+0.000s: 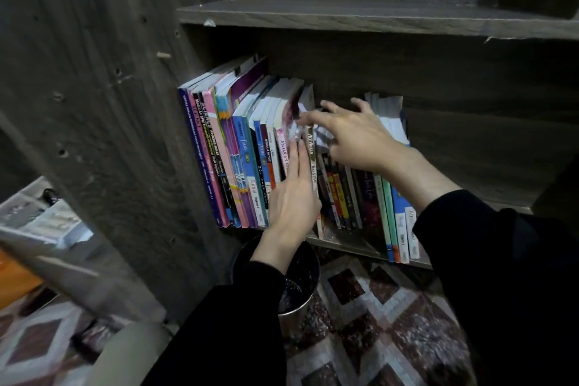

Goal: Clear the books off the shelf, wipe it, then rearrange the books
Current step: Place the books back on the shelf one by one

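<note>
Under both hands (294, 197) (357, 138), upright books (238, 150) on shelf (347, 244)

In dim light, left of our grip, we see a tall dark grey wood-grain side panel (109, 119). Below our grip a round shiny metal bin (297, 310) stands on a maroon-and-white diamond-patterned carpet (407, 338).

My left hand (294, 197): fingers straight, held together, palm flat, pointing up and away from me. My right hand (354, 135): above and just right of the left hand, palm down, fingers spread, index stretched out leftward. Wrists apart, not crossed.
</note>
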